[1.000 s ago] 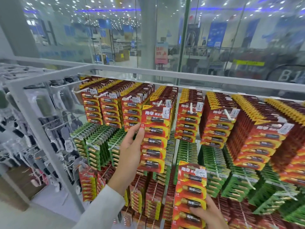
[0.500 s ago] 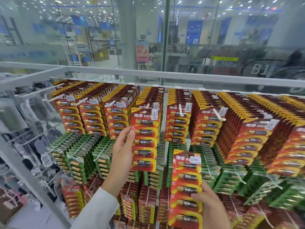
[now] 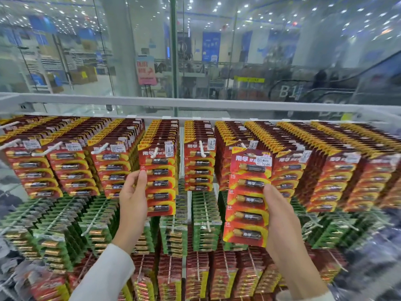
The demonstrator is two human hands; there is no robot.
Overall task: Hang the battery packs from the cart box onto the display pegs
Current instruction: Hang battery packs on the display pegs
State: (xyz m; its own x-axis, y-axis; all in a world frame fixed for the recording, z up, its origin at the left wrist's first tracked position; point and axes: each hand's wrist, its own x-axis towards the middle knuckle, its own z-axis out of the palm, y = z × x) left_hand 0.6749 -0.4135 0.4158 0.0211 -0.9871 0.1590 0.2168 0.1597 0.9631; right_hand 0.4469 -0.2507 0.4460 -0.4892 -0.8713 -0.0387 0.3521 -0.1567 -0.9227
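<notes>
Red strip packs of batteries fill the top row of white pegs [image 3: 101,148] on the display rack. My left hand [image 3: 132,198] grips the left edge of one red battery pack [image 3: 159,181], thumb on its front; the pack's top sits at a peg tip in the middle column. My right hand [image 3: 280,216] holds a second red battery pack [image 3: 247,198] by its right edge, upright in front of the column further right, its top level with the hung packs. The cart box is out of view.
Green battery packs [image 3: 206,216] hang in the row below, and more red ones [image 3: 195,276] under those. A white rack rail [image 3: 195,103] runs across the top, with a glass wall behind. Other hanging goods blur at the far left.
My right hand has lifted its pack up and to the right, level with the top row. My left hand stays on the pack at the middle peg. The view has swung right.
</notes>
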